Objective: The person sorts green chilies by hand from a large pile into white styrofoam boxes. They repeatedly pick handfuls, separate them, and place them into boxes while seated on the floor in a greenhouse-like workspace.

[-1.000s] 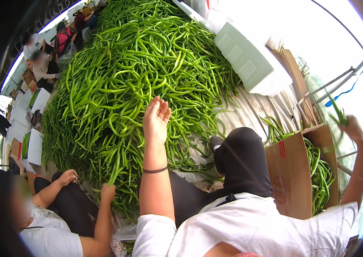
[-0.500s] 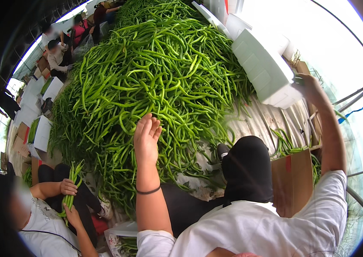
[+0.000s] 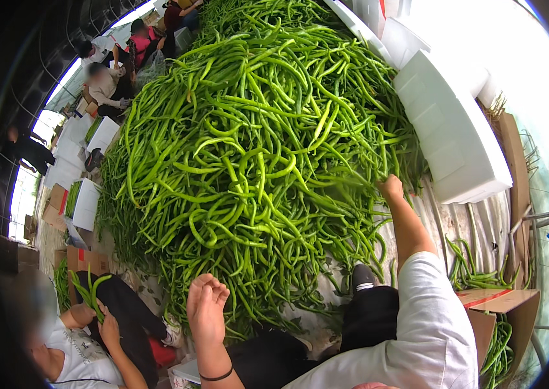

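Note:
A large heap of long green peppers (image 3: 248, 162) fills the middle. My right hand (image 3: 391, 188) reaches to the heap's right edge, its fingers closed at a green pepper (image 3: 383, 159); the fingertips are hidden. Below the heap's near side, my left hand (image 3: 207, 305) is raised with its fingers loosely bent and nothing visible in it. A dark band circles that wrist.
A white foam box (image 3: 452, 129) stands along the heap's right side. An open cardboard box (image 3: 501, 301) with peppers lies at lower right. On my left a co-worker (image 3: 86, 350) holds several peppers. Other people sit farther back, near more foam boxes (image 3: 85, 204).
My right hand has come from beside the foam box to the heap's right edge. My left hand sits lower in view. The view has shifted, and the co-worker's bunch of peppers looks smaller.

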Demonstrator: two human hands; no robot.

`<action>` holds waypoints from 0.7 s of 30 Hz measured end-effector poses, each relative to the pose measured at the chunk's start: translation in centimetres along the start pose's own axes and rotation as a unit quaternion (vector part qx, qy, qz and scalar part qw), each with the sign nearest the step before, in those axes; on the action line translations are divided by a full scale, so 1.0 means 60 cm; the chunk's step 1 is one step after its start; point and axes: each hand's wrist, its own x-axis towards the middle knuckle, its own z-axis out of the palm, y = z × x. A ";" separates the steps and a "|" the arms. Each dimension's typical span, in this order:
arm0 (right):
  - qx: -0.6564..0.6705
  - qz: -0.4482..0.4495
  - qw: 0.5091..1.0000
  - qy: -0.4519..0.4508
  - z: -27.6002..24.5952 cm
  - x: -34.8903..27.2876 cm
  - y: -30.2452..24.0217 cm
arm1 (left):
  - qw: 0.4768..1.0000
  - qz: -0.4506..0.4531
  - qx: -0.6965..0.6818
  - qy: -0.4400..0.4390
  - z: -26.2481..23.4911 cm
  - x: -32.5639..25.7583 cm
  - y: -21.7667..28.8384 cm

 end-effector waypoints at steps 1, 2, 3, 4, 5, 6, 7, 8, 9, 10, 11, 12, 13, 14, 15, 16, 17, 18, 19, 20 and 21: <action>0.006 0.016 1.000 0.009 0.011 0.006 -0.007 | 1.000 -0.006 0.002 0.002 0.008 0.008 -0.004; 0.013 0.034 0.999 0.018 0.022 0.013 -0.013 | 1.000 -0.013 0.011 -0.005 0.014 0.018 -0.009; 0.013 0.038 0.999 0.028 0.021 0.019 -0.018 | 1.000 -0.018 0.017 -0.014 0.021 0.027 -0.013; 0.013 0.030 0.999 0.005 0.022 0.025 -0.015 | 0.999 -0.024 0.022 -0.023 0.026 0.033 -0.016; 0.013 0.022 0.999 -0.019 0.024 0.029 -0.009 | 0.999 -0.030 0.025 -0.026 0.030 0.038 -0.021; 0.013 0.013 0.999 -0.037 0.016 0.038 -0.005 | 0.999 -0.033 0.023 -0.031 0.035 0.044 -0.025; 0.010 0.002 0.999 -0.044 0.011 0.043 -0.001 | 0.998 -0.036 0.021 -0.037 0.038 0.047 -0.028; 0.000 -0.008 0.998 -0.069 0.004 0.042 0.010 | 0.998 -0.040 0.020 -0.043 0.042 0.049 -0.031; -0.009 -0.020 0.996 -0.091 -0.022 0.036 0.009 | 0.998 -0.041 0.016 -0.049 0.048 0.052 -0.031; -0.018 -0.032 0.993 -0.114 -0.041 0.029 0.010 | 0.997 -0.042 0.012 -0.056 0.052 0.053 -0.031; -0.017 -0.079 0.993 -0.087 -0.037 0.031 0.039 | 0.997 -0.041 0.008 -0.067 0.058 0.055 -0.031; 0.038 -0.058 0.988 -0.138 -0.057 0.013 0.045 | 0.997 -0.040 0.002 -0.070 0.061 0.053 -0.029; 0.092 -0.040 0.976 -0.192 -0.088 -0.017 0.045 | 0.997 -0.038 -0.004 -0.070 0.062 0.047 -0.027; 0.143 -0.020 0.959 -0.243 -0.126 -0.054 0.046 | 0.997 -0.036 -0.012 -0.071 0.063 0.040 -0.025; 0.175 -0.023 0.948 -0.264 -0.163 -0.099 0.045 | 0.996 -0.035 -0.022 -0.076 0.061 0.034 -0.026; 0.206 -0.027 0.935 -0.286 -0.197 -0.149 0.038 | 0.996 -0.031 -0.022 -0.085 0.060 0.029 -0.026; 0.243 -0.038 0.924 -0.292 -0.227 -0.197 0.031 | 0.995 -0.029 -0.020 -0.096 0.061 0.024 -0.026; 0.278 -0.052 0.911 -0.300 -0.251 -0.244 0.021 | 0.994 -0.026 -0.017 -0.104 0.060 0.018 -0.027; 0.278 -0.059 0.909 -0.304 -0.274 -0.284 0.010 | 0.992 -0.024 -0.010 -0.120 0.062 0.016 -0.028; 0.260 -0.085 0.914 -0.300 -0.266 -0.293 0.026 | 0.991 -0.026 -0.007 -0.128 0.064 0.014 -0.031; 0.279 -0.137 0.889 -0.335 -0.291 -0.322 -0.001 | 0.991 -0.024 0.002 -0.133 0.062 0.014 -0.039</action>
